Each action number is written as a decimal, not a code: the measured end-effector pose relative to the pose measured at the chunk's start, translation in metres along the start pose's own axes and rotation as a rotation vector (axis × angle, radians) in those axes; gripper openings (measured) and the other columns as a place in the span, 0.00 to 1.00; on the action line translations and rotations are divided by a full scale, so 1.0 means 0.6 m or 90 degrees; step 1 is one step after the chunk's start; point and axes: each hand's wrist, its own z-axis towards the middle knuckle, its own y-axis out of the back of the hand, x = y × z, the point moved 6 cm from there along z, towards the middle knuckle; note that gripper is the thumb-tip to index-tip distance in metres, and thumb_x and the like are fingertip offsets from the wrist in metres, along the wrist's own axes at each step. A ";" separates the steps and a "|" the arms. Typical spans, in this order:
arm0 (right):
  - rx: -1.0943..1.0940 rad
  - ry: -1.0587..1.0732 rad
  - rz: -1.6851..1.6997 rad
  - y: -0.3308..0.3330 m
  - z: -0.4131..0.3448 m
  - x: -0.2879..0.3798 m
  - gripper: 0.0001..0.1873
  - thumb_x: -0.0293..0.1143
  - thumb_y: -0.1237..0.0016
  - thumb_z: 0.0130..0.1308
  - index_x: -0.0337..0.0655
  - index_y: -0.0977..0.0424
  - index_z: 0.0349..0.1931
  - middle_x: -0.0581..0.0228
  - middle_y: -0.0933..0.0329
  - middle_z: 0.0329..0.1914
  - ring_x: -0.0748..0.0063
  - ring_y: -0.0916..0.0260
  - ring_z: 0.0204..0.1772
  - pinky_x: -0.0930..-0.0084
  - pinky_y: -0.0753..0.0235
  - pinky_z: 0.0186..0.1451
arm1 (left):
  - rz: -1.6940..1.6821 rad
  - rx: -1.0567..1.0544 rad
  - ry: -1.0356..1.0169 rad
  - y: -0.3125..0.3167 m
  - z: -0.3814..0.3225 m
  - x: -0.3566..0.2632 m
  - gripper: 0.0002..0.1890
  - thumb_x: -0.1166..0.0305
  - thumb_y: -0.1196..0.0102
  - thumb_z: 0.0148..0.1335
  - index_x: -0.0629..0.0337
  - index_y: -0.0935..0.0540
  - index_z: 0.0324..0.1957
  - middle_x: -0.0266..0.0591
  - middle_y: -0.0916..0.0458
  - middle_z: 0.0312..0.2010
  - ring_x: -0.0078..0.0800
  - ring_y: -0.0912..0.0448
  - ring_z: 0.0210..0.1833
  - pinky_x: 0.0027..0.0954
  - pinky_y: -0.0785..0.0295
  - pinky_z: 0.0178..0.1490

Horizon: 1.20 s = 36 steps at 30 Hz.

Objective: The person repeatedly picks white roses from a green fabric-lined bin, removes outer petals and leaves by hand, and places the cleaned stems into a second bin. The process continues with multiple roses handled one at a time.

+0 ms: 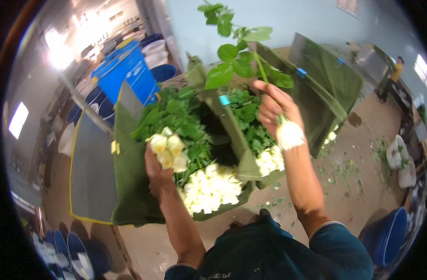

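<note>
My left hand [158, 171] is closed around a small bunch of white roses [167, 148], whose leafy stems point away from me. In my right hand [278, 105] is a single white rose [289, 135]; its bloom hangs by my wrist while the long leafy stem [260, 66] rises past my fingertips. Below and between my hands, a heap of white roses [213, 189] lies in a green cloth-lined trough [136, 196], blooms towards me. A second compartment to the right, past a green cloth divider [231, 133], holds more white roses [270, 160].
Further green cloth panels [318, 80] stand to the right. A blue plastic tank [124, 73] and white tubs [155, 52] are behind on the left. Leaf scraps [343, 173] litter the floor. Blue buckets [386, 234] stand at the sides, and another person [393, 77] is far right.
</note>
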 end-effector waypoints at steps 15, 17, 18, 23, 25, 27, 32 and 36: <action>0.021 -0.059 -0.209 0.253 0.097 -0.035 0.16 0.35 0.62 0.71 0.31 0.28 0.45 0.74 0.35 0.16 0.84 0.44 0.18 0.83 0.42 0.22 | -0.020 -0.049 0.113 -0.104 -0.095 0.018 0.14 0.61 0.54 0.65 0.61 0.27 0.43 0.54 0.20 0.30 0.41 0.21 0.30 0.38 0.23 0.32; -0.007 -0.103 -0.458 0.327 0.085 -0.069 0.14 0.35 0.61 0.70 0.36 0.26 0.45 0.72 0.33 0.16 0.82 0.39 0.20 0.79 0.38 0.25 | -0.013 -0.127 0.160 -0.080 -0.098 0.043 0.13 0.61 0.54 0.64 0.59 0.26 0.42 0.56 0.20 0.32 0.42 0.21 0.30 0.38 0.23 0.33; -0.040 -0.145 -0.535 0.369 0.074 -0.096 0.14 0.35 0.62 0.70 0.36 0.25 0.44 0.70 0.32 0.17 0.81 0.40 0.21 0.77 0.38 0.26 | -0.008 -0.125 0.126 -0.075 -0.104 0.051 0.11 0.62 0.54 0.64 0.57 0.26 0.43 0.56 0.20 0.33 0.44 0.20 0.32 0.39 0.22 0.34; -0.109 -0.376 -0.875 0.531 -0.016 -0.209 0.13 0.36 0.53 0.61 0.34 0.21 0.31 0.49 0.22 0.27 0.57 0.25 0.32 0.64 0.29 0.40 | -0.019 -0.143 0.149 -0.055 -0.118 0.091 0.12 0.62 0.52 0.62 0.58 0.24 0.41 0.52 0.20 0.34 0.42 0.20 0.32 0.39 0.22 0.34; -0.113 -0.391 -0.889 0.540 -0.021 -0.209 0.15 0.39 0.51 0.61 0.33 0.22 0.32 0.47 0.22 0.29 0.54 0.25 0.35 0.62 0.29 0.42 | -0.012 -0.115 0.106 -0.051 -0.118 0.092 0.11 0.63 0.51 0.62 0.57 0.23 0.41 0.50 0.20 0.33 0.41 0.20 0.31 0.41 0.21 0.34; -0.105 -0.271 -1.055 0.495 -0.010 -0.167 0.18 0.43 0.51 0.61 0.32 0.23 0.34 0.47 0.22 0.30 0.49 0.25 0.33 0.60 0.29 0.41 | -0.045 -0.151 0.105 -0.035 -0.123 0.089 0.10 0.63 0.52 0.63 0.56 0.23 0.42 0.49 0.20 0.32 0.40 0.20 0.32 0.42 0.21 0.35; -0.135 0.097 -0.665 0.230 0.031 -0.019 0.12 0.35 0.53 0.66 0.33 0.24 0.39 0.66 0.23 0.26 0.82 0.31 0.24 0.81 0.32 0.26 | -0.080 -0.103 0.138 -0.042 -0.107 0.071 0.12 0.62 0.53 0.63 0.59 0.23 0.40 0.49 0.20 0.32 0.44 0.19 0.33 0.45 0.21 0.36; 0.069 0.073 -0.566 -0.002 0.051 -0.012 0.11 0.32 0.56 0.68 0.32 0.25 0.41 0.67 0.24 0.27 0.85 0.33 0.24 0.86 0.31 0.26 | -0.147 -0.114 0.054 -0.063 -0.088 0.032 0.13 0.62 0.55 0.64 0.62 0.25 0.40 0.48 0.21 0.34 0.46 0.20 0.39 0.48 0.20 0.36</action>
